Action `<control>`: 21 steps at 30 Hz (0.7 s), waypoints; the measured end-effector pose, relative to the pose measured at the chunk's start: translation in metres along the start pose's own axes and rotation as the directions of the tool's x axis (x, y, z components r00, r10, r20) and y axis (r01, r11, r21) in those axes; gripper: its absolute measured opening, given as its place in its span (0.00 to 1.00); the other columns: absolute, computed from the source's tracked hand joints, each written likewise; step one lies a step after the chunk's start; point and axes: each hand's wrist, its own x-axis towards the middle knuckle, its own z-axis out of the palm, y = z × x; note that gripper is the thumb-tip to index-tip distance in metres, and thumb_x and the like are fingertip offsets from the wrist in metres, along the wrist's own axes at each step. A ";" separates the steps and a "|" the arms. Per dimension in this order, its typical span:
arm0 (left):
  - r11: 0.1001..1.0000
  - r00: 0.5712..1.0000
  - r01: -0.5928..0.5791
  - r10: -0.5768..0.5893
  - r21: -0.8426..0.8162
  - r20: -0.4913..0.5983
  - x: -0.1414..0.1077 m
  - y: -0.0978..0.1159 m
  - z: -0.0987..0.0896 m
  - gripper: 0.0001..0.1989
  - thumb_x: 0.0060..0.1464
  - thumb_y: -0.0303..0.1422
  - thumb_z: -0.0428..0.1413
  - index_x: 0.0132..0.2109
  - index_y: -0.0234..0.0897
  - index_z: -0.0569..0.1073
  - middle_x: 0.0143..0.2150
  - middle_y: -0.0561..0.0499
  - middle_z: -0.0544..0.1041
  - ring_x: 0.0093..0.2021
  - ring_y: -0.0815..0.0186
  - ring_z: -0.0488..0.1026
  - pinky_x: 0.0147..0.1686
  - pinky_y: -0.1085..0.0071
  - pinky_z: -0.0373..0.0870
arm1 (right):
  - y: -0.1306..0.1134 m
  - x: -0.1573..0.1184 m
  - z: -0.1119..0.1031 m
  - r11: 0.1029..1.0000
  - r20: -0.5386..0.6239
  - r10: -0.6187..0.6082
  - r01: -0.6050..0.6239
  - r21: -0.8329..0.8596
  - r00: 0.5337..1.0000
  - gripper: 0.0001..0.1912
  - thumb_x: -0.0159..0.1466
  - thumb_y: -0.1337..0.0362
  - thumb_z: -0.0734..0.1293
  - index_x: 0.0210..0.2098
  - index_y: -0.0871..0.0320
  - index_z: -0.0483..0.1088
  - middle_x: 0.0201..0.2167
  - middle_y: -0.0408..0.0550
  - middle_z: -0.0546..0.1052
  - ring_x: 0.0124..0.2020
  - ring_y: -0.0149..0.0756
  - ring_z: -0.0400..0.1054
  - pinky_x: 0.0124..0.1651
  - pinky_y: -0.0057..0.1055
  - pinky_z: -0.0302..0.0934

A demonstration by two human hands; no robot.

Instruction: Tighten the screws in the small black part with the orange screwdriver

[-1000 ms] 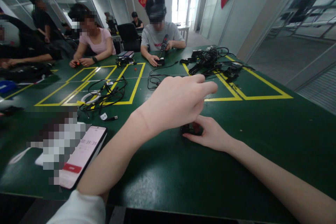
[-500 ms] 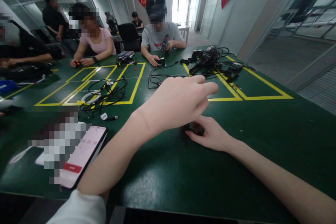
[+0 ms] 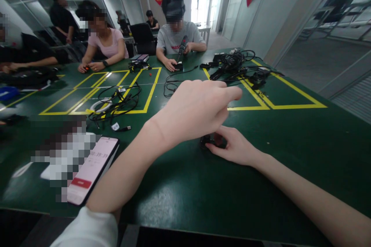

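Observation:
My left hand point(image 3: 203, 104) reaches across from the left, above the table and in front of my right hand. Its fingers are curled, and whatever they hold, if anything, is hidden behind the hand. My right hand point(image 3: 233, 144) rests low at the tabletop, thumb and fingers closed around a small black object point(image 3: 206, 141). Part of that object is covered by my left hand and by my right fingers, so its kind cannot be made out.
The green table point(image 3: 185, 189) bears yellow tape outlines. Black cables point(image 3: 121, 102) lie left of my hands, and a larger cable heap point(image 3: 232, 65) lies beyond them. A lit phone point(image 3: 92, 170) is near my left forearm. Across the table, a person point(image 3: 179, 38) holds a power screwdriver point(image 3: 183, 45).
The view has shifted slightly. Both of my hands keep nearly the same pose, the left curled above and the right around the black object.

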 end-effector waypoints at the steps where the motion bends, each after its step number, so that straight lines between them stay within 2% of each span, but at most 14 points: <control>1: 1.000 1.000 -0.002 0.002 0.000 0.001 0.000 0.000 0.000 0.16 0.62 0.26 0.49 0.51 0.37 0.78 0.41 0.45 0.81 0.40 0.60 0.77 0.37 0.68 0.68 | 0.000 0.000 0.000 1.000 -0.001 -0.004 0.004 0.003 1.000 0.04 0.62 0.62 0.68 0.36 0.56 0.70 0.26 0.41 0.73 0.24 0.33 0.68 0.28 0.29 0.59; 7: 0.999 0.997 -0.044 0.044 0.006 0.059 0.002 0.001 -0.002 0.15 0.61 0.26 0.50 0.48 0.34 0.80 0.41 0.43 0.79 0.43 0.59 0.76 0.40 0.66 0.69 | 0.000 0.000 -0.001 1.000 -0.004 -0.014 0.014 -0.001 1.000 0.05 0.62 0.62 0.68 0.34 0.55 0.67 0.25 0.41 0.72 0.23 0.34 0.67 0.28 0.30 0.58; 11: 1.000 0.999 -0.014 0.014 0.021 0.041 0.001 0.001 -0.002 0.17 0.63 0.25 0.48 0.51 0.35 0.79 0.42 0.44 0.79 0.41 0.60 0.76 0.37 0.67 0.68 | -0.001 0.000 -0.002 1.000 0.016 0.009 -0.009 -0.007 1.000 0.05 0.63 0.62 0.68 0.37 0.56 0.70 0.27 0.42 0.74 0.25 0.35 0.69 0.29 0.30 0.60; 16: 0.998 0.997 -0.058 0.058 0.000 0.042 0.000 0.000 -0.001 0.13 0.63 0.28 0.50 0.48 0.35 0.79 0.41 0.45 0.78 0.41 0.60 0.75 0.37 0.68 0.67 | 0.002 0.000 0.000 0.998 -0.022 -0.055 0.055 -0.005 0.998 0.06 0.63 0.62 0.68 0.32 0.55 0.66 0.25 0.41 0.72 0.23 0.32 0.66 0.27 0.29 0.56; 21: 0.999 0.999 -0.031 0.030 0.028 0.044 0.001 0.000 -0.001 0.17 0.62 0.24 0.47 0.51 0.36 0.78 0.43 0.45 0.77 0.40 0.61 0.75 0.36 0.68 0.66 | 0.001 0.000 0.000 0.999 -0.008 -0.039 0.039 -0.019 0.999 0.04 0.63 0.63 0.67 0.36 0.56 0.70 0.26 0.41 0.73 0.24 0.33 0.67 0.28 0.28 0.58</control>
